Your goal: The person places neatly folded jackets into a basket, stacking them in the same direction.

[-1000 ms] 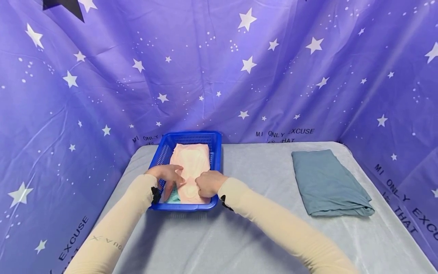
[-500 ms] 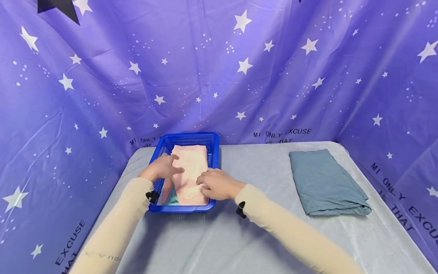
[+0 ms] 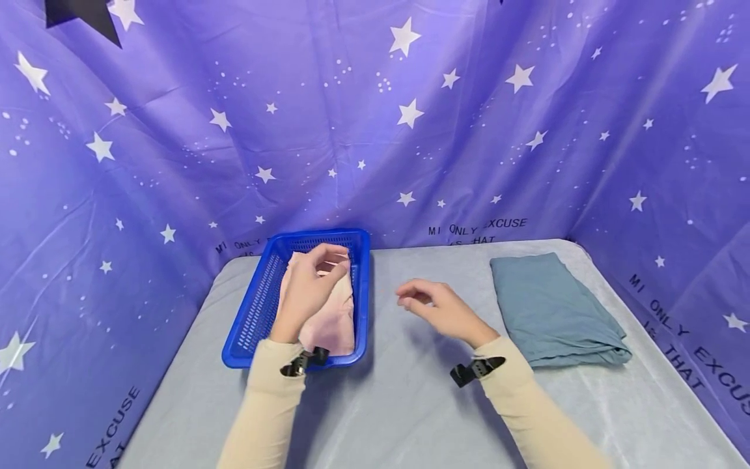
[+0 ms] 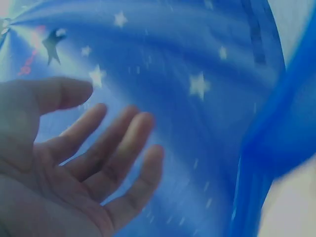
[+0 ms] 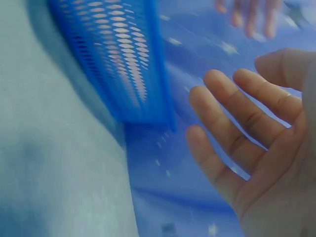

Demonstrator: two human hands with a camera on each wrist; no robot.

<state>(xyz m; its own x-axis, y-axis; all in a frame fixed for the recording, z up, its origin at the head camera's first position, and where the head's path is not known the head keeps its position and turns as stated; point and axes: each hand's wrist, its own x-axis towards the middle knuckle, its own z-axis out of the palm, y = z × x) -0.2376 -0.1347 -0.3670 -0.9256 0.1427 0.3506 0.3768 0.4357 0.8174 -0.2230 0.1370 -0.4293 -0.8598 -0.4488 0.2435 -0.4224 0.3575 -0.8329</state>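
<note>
A blue plastic basket with perforated walls stands at the left of the table, and a folded pink cloth lies in it. My left hand is raised over the basket, fingers loosely bent and holding nothing; it covers part of the pink cloth in the head view. Between the basket and a folded grey-green cloth, my right hand hovers above the table with relaxed, slightly curved fingers and a bare palm. The right wrist view shows the basket's perforated side beyond those fingers.
The grey-covered table reaches back to a purple curtain printed with white stars, which also hangs along both sides. The grey-green cloth lies flat near the table's right edge.
Both hands have come away from the pink cloth. The left has lifted over the basket; the right has moved right, out past the basket's rim. The head view has shifted slightly.
</note>
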